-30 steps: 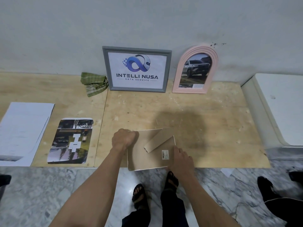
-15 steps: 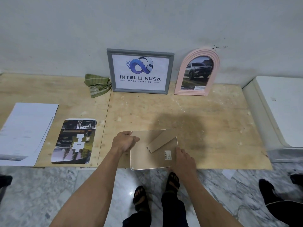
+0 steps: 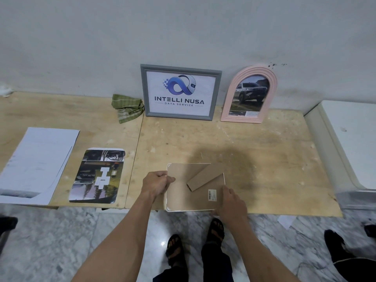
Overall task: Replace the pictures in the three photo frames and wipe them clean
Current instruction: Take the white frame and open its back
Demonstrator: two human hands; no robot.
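Face down on the counter (image 3: 254,159) at 6 o'clock, overhanging the near edge: the third frame (image 3: 183,198), white-rimmed, brown backing board up, folding stand (image 3: 204,177) angled from 1 to 7 o'clock across it, barcode sticker (image 3: 212,195) near the right edge. Long axis hard to call, close to square from here.

Left hand (image 3: 156,185) at the frame's 9 o'clock side, fingers curled and pinching at the upper-left rim, apparently on a small tab or the board's edge; exact hold too small to make out. Right hand (image 3: 232,202) at the frame's 4 to 5 o'clock corner, fingers bent over the rim beside the sticker, steadying; whether truly gripping or only pressing, cannot tell.

Probable step: freeing the backing to get at the old picture. Deciding relation: the board's release edge lies directly under the left grip, so the lift likely runs from 9 toward 3 o'clock, the right hand serving as anchor.

Replacement print (image 3: 97,176) flat at 9 o'clock of the frame, nearer the left hand. Green cloth (image 3: 128,107) at 11 o'clock, beside the grey frame (image 3: 181,92); pink arched frame (image 3: 249,94) at 1 o'clock, both leaning on the wall. White papers (image 3: 36,161) farther out at 9 o'clock.
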